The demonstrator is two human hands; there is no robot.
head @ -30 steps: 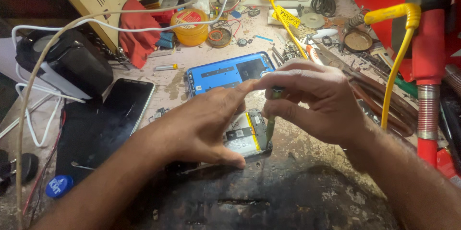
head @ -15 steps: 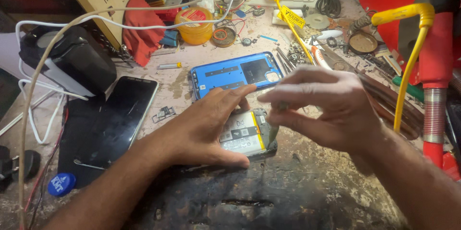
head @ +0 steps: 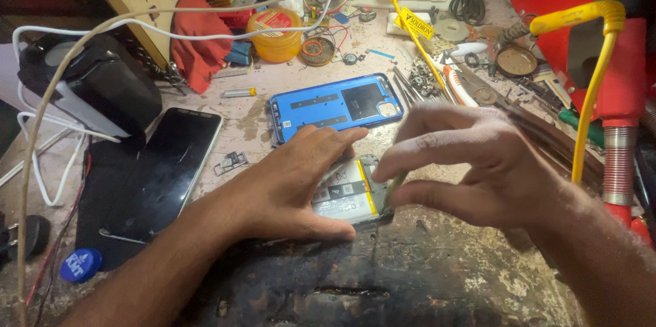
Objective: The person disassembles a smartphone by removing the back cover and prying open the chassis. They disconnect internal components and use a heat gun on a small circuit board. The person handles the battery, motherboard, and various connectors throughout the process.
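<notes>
A black phone screen (head: 167,163) is lying at the left. The opened phone (head: 348,192) at the near centre is being pressed flat by the left hand (head: 287,187), fingers together. A thin tool (head: 394,183) is being pinched against its right edge by the right hand (head: 478,163). A blue back cover (head: 333,106) is lying just beyond.
</notes>
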